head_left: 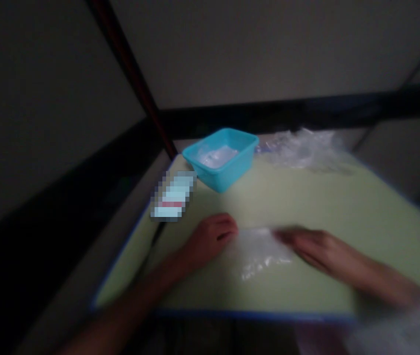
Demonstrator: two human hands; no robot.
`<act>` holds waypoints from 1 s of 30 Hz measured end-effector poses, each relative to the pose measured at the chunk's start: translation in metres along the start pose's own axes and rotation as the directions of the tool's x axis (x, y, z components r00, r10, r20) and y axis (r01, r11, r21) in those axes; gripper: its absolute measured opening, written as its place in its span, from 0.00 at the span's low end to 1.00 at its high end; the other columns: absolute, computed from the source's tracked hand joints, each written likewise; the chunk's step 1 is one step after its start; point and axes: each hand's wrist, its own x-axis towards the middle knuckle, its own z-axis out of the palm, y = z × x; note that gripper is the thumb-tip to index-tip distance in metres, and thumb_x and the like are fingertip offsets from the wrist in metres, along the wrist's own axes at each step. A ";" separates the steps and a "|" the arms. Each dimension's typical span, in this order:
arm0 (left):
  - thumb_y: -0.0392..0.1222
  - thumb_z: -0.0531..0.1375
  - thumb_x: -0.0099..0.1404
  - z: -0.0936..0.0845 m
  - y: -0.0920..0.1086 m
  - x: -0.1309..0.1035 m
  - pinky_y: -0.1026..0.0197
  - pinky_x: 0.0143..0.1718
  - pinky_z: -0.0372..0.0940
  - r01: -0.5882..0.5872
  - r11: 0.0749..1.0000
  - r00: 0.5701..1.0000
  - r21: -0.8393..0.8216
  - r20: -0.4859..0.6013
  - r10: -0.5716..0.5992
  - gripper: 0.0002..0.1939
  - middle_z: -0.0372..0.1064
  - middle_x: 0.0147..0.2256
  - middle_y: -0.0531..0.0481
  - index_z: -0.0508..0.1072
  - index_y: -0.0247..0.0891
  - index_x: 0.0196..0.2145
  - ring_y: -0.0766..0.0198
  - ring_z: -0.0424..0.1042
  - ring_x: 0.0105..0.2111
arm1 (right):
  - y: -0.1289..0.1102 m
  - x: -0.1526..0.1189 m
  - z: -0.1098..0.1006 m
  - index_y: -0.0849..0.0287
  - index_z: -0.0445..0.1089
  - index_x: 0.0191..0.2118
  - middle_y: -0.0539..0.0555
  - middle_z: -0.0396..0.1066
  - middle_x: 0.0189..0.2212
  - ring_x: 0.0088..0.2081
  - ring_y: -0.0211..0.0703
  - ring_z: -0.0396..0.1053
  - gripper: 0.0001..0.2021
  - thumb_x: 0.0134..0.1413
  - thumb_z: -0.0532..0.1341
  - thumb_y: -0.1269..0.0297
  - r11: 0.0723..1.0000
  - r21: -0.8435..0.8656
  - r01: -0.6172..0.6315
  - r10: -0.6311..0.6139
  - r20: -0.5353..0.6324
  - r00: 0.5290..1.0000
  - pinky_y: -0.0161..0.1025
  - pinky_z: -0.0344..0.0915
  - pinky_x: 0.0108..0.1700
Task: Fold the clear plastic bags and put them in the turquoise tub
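A clear plastic bag (261, 251) lies on the table between my two hands, its creases catching the light. My left hand (215, 234) is closed at the upper left corner of the bag, fingers curled in and thumb against them. At the upper right corner, the fingers of my right hand (311, 246) are pressed together on the edge of the bag; motion smears them somewhat. The lower part of the bag rests on the tabletop, its outline faint.
A turquoise plastic basin (232, 172) holding clear plastic stands at the back. Crumpled clear plastic (306, 150) lies to its right. A pixelated phone-like screen (174, 195) with a dark cable is at the left. The pale yellow table (306, 197) has a blue edge; walls stand beyond.
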 end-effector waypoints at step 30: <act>0.51 0.51 0.66 0.022 0.057 0.008 0.50 0.63 0.45 -0.429 0.899 0.838 0.085 0.408 0.361 0.33 0.47 0.63 0.37 0.51 0.29 0.62 0.55 0.43 0.64 | 0.012 -0.026 -0.004 0.54 0.66 0.54 0.57 0.69 0.37 0.38 0.45 0.66 0.18 0.60 0.53 0.71 0.980 -0.183 0.072 -0.085 -0.060 0.995 0.44 0.67 0.38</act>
